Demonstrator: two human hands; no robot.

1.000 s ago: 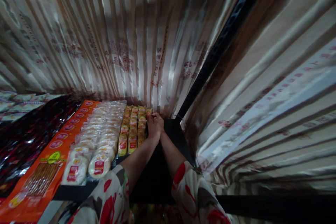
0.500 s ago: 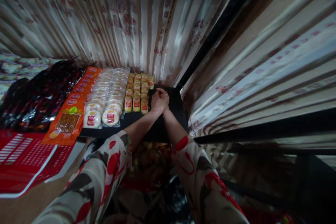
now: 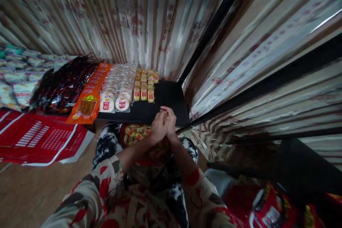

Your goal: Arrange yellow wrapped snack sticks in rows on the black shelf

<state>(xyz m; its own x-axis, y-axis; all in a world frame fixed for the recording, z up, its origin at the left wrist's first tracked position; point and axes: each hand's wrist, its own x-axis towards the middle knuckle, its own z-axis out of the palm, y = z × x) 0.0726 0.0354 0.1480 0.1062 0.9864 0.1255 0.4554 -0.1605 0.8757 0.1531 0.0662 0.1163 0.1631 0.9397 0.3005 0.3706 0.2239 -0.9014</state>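
Yellow packets (image 3: 143, 93) in neat rows on black shelf (image 3: 171, 96), just above frame center; front row has three, side by side. Left hand (image 3: 159, 127) and right hand (image 3: 171, 119) pressed together, overlapping, over the shelf's front edge, right of and below the packets, not touching them. Can't tell whether anything sits between the palms. Left of the yellow rows: clear-wrapped round white packs (image 3: 122, 102) in two columns, then orange bag (image 3: 86, 108) with sticks showing through a window, then dark shiny packs (image 3: 61, 87) in a heap, then white packs (image 3: 24, 94) at left edge of frame. Red basket (image 3: 55, 137) with white handle, lower left. Below the hands, between the knees in black-and-white trousers (image 3: 105, 144), loose yellow packs (image 3: 139, 136), partly hidden by the forearms. Pleated curtain (image 3: 114, 17) across the top; black post (image 3: 211, 35) slants toward upper right. Red packages (image 3: 272, 210) lower right, dim.
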